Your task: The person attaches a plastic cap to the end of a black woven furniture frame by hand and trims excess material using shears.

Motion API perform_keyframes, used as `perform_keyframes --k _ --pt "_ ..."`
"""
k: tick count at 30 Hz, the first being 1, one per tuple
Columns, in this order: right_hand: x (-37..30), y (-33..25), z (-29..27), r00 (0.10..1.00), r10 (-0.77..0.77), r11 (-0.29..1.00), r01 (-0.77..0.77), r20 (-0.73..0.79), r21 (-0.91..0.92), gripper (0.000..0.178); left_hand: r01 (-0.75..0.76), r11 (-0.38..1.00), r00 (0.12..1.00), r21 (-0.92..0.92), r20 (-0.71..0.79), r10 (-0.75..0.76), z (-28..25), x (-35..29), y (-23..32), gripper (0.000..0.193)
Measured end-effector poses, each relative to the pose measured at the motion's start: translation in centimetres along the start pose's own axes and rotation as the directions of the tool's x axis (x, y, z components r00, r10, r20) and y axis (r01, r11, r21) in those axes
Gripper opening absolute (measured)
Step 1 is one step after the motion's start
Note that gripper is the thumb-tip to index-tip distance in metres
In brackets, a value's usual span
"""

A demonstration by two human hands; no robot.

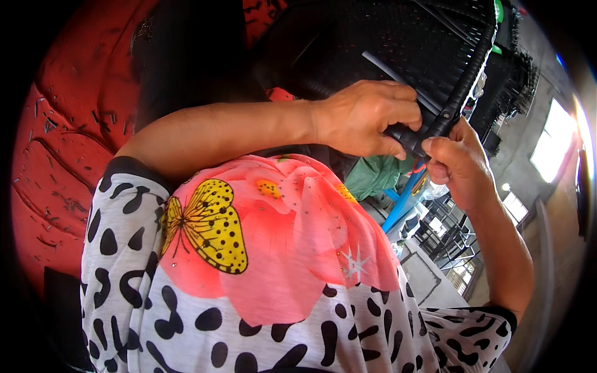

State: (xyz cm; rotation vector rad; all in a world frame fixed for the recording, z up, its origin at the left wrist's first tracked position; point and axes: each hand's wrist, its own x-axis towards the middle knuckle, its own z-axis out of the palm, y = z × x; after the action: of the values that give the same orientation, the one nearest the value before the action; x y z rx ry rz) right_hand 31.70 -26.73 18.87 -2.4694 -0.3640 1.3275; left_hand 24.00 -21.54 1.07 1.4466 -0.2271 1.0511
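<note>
A black woven piece (pixel 373 37), like wicker furniture, lies in front of me, with a frame rail (pixel 474 71) wrapped in black strip along its right side. My left hand (pixel 370 118) reaches across from the left, its fingers curled on a dark, rounded part at the near corner of the frame. Below that corner, my right hand (pixel 460 161) closes around the end of the rail, the thumb pressed against it. Its other fingers are partly hidden. A round stud shows on the wrapping between the hands. A flat grey-black strip (pixel 388 69) sticks out beyond my left hand.
Red cloth (pixel 68 168) scattered with small dark offcuts spreads at the left. Under my hands are a green cloth or bag (pixel 376 180) and a blue bar (pixel 401 202). Dark metal frames (pixel 444 227) stand on the floor beyond, near bright windows (pixel 553 140).
</note>
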Motion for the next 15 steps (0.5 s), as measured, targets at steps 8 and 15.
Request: perform_keyframes --k 8,15 --pt "0.5 0.1 -0.1 0.999 -0.038 0.999 0.037 0.011 0.04 0.024 -0.17 0.96 0.985 0.222 -0.003 0.175 -0.6 0.0 -0.2 0.029" --pt "1.9 0.3 0.3 0.986 -0.159 0.982 0.152 0.056 0.109 0.028 0.008 0.996 1.0 0.086 -0.017 -0.007 -1.8 -0.7 -1.1 0.028"
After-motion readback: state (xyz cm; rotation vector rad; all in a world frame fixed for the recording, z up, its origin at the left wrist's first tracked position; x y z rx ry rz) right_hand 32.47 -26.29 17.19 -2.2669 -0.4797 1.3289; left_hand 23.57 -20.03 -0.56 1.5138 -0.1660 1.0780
